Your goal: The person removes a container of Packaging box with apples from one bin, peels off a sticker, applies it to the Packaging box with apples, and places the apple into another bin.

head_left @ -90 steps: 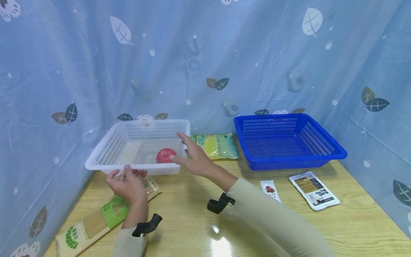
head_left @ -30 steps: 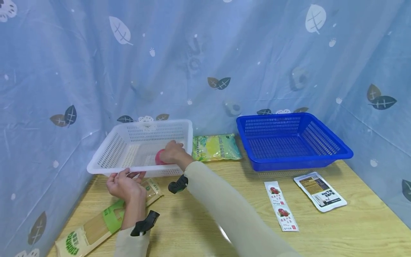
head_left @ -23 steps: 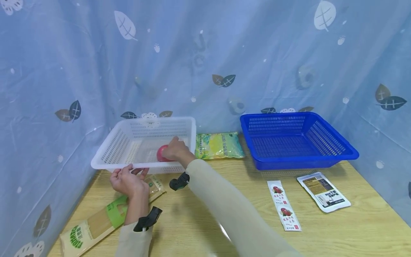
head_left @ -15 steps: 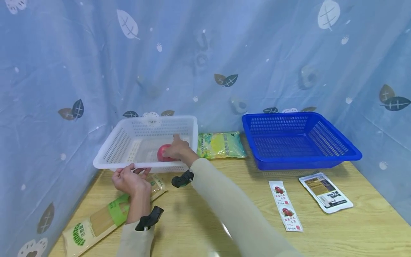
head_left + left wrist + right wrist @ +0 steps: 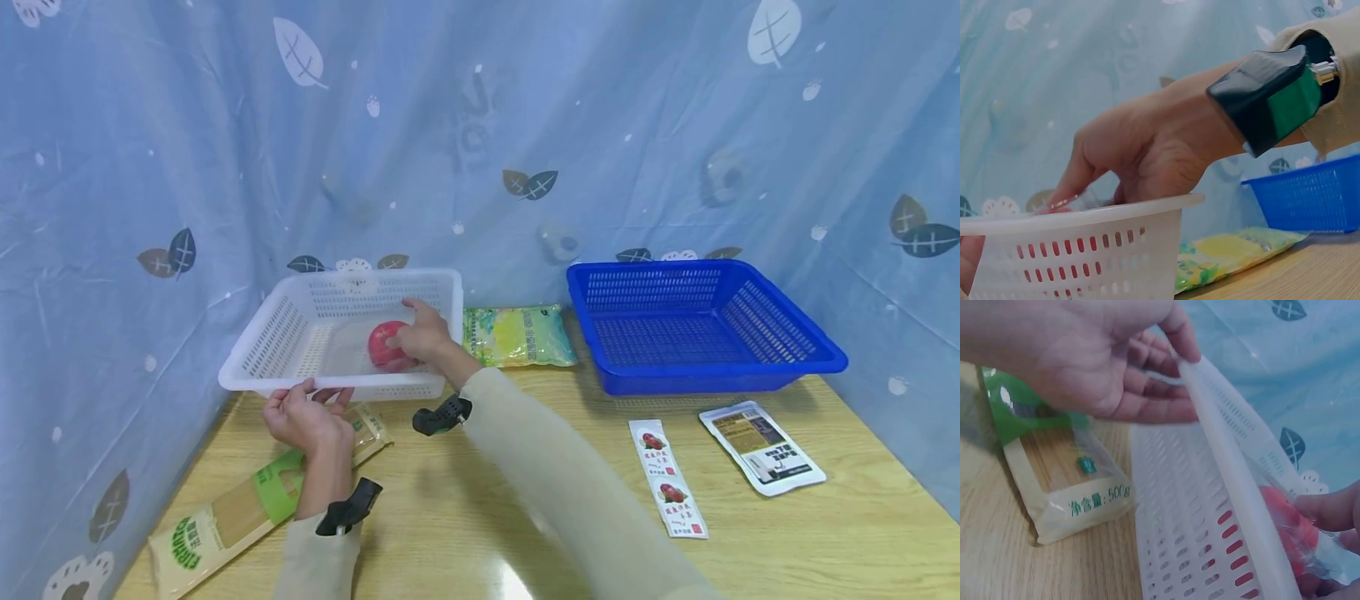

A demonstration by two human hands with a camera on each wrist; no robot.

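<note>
At the left, the near rim of the white basket [image 5: 375, 304] is pinched by the left hand [image 5: 311, 418]. Within its right part, the red fruit [image 5: 384, 348] is gripped by the right hand [image 5: 426, 335]. The blue basket [image 5: 697, 381] is seen far right.

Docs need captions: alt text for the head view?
A person's right hand grips a round red item inside a white basket; the left hand holds the basket's near rim. A blue basket stands to the right.

Far right: blue basket [image 5: 720, 380], with yellow-green bag [image 5: 519, 337] to its left. Near right: sticker strip [image 5: 667, 478], flat pouch [image 5: 762, 448]. Near left: green-banded packet [image 5: 243, 510]. Far: leaf-print curtain [image 5: 420, 133].
</note>
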